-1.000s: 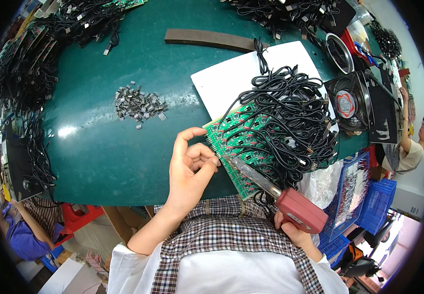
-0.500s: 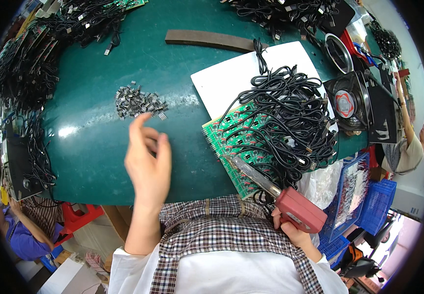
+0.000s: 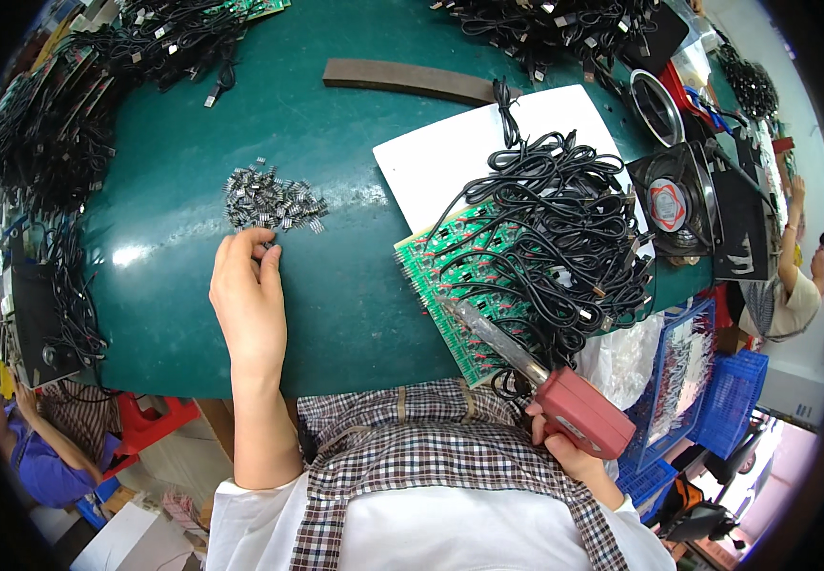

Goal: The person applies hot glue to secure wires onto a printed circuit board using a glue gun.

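Note:
My left hand (image 3: 252, 290) is at the near edge of a pile of small black parts with silvery pins (image 3: 269, 196). Its thumb and fingertips are pinched together, with a bit of one dark part showing between them. My right hand (image 3: 564, 445) is closed around the red handle of a soldering gun (image 3: 583, 411). The gun's long metal barrel points up and left, its tip over a green circuit board panel (image 3: 459, 252). Black cables (image 3: 564, 209) run from the panel and lie coiled in a heap on its right side.
A white sheet (image 3: 412, 181) lies under the panel and cables. Beyond it is a dark flat bar (image 3: 402, 78). A black fan (image 3: 671, 202) stands at the right, near a metal ring (image 3: 656, 107). More cable bundles (image 3: 45, 143) line the left and far edges. Blue crates (image 3: 731, 400) sit lower right.
My left hand has moved left and slightly down, and its fingers have come together beside the pile. My right hand and the soldering gun have hardly moved.

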Demonstrator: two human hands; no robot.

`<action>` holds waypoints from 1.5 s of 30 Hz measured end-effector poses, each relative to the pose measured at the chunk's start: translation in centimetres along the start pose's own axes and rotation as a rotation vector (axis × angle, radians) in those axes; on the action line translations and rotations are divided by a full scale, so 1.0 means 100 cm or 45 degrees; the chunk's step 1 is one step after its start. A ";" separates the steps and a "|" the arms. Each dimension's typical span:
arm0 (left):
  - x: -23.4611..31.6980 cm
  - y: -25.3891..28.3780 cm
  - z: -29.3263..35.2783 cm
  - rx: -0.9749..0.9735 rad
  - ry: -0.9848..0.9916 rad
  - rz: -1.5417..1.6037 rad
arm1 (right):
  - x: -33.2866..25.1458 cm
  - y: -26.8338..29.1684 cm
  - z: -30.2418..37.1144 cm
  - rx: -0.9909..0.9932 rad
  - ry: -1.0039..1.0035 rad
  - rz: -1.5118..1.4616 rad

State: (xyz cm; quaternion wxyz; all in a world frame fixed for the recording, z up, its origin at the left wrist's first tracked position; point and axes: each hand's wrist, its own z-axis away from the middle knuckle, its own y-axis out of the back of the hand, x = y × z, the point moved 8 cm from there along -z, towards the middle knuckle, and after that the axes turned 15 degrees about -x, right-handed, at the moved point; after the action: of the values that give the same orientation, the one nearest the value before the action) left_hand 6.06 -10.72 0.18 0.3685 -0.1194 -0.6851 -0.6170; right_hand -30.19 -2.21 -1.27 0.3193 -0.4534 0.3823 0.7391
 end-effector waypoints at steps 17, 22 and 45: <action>0.005 -0.002 0.002 0.025 -0.171 -0.214 | -0.018 -0.003 -0.013 -0.037 -0.001 -0.147; -0.023 0.005 0.002 0.085 0.019 0.233 | -0.017 -0.003 -0.011 0.014 0.057 -0.211; 0.003 -0.050 0.040 -0.454 0.070 1.174 | -0.002 0.153 0.046 1.396 0.255 -0.118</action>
State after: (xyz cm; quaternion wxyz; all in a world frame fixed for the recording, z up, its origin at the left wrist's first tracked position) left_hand 1.33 -8.13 -3.35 0.5949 -0.4549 -0.4347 -0.5002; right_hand -44.59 -6.05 4.50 0.5026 -0.3053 0.7189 0.3707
